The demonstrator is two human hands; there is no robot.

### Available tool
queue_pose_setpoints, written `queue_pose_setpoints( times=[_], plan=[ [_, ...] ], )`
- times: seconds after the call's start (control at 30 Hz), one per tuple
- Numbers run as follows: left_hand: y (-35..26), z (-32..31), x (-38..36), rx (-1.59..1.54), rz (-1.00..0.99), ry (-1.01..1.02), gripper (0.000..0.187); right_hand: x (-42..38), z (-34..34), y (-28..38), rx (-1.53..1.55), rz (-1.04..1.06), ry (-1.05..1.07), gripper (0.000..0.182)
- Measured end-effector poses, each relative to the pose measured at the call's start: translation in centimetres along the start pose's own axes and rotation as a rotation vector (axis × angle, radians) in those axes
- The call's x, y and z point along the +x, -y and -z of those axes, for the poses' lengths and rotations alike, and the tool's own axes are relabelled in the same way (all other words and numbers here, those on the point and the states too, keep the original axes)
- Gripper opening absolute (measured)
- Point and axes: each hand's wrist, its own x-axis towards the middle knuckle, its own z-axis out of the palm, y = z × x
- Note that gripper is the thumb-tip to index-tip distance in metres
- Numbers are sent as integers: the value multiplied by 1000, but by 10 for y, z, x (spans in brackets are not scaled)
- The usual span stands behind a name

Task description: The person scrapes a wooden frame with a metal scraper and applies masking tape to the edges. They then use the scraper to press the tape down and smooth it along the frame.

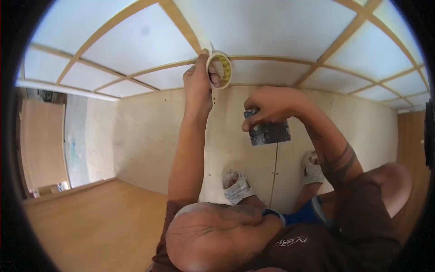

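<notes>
The roll of tape (219, 69) is a pale ring with a yellowish inner face, held up against a tan strip of the ceiling (272, 27), whose white panels are divided by such strips into a grid. The left hand (198, 81) has its fingers hooked through the ring, closed on it. The right hand (271, 106) is clamped on a putty knife (268, 130), a flat grey blade smeared with dried filler, lower, in front of the plywood wall (149, 131).

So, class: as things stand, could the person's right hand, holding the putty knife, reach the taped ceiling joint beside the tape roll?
Probably yes. The right hand grips the flat metal putty knife just below the cream tape roll that the left hand presses to the white panelled ceiling; nothing lies between.
</notes>
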Motion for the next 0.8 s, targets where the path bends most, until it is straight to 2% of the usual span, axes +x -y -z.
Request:
queue_pose_setpoints(
  times=[0.07,0.13,0.17,0.23,0.27,0.33,0.4,0.47,0.53,0.8],
  plan=[
    [0,-2,0,-28,-1,-14,37,-4,2,-11,-50,50,21,68],
    [0,-5,0,-52,-1,-34,36,2,-3,-26,142,95,-440,56],
    [1,-7,1,-39,8,-40,41,4,3,-26,116,108,-410,56],
    [-3,-8,-5,-29,20,-33,47,5,24,-9,237,-158,-611,50],
    [-4,-8,-6,-50,15,-56,47,8,29,-2,217,-145,-590,50],
    [-9,-11,-7,-27,42,-58,47,20,36,12,355,-195,-820,52],
    [-10,-10,-7,-43,46,-94,46,34,39,27,280,-144,-865,55],
    [-7,-7,-3,-39,29,-35,43,47,42,32,213,-95,-922,57],
    [-7,-6,-1,-33,31,-45,45,59,45,34,7,-100,-905,57],
    [-12,-4,0,40,69,-78,55,75,47,42,-129,-197,-892,57]
  ],
)
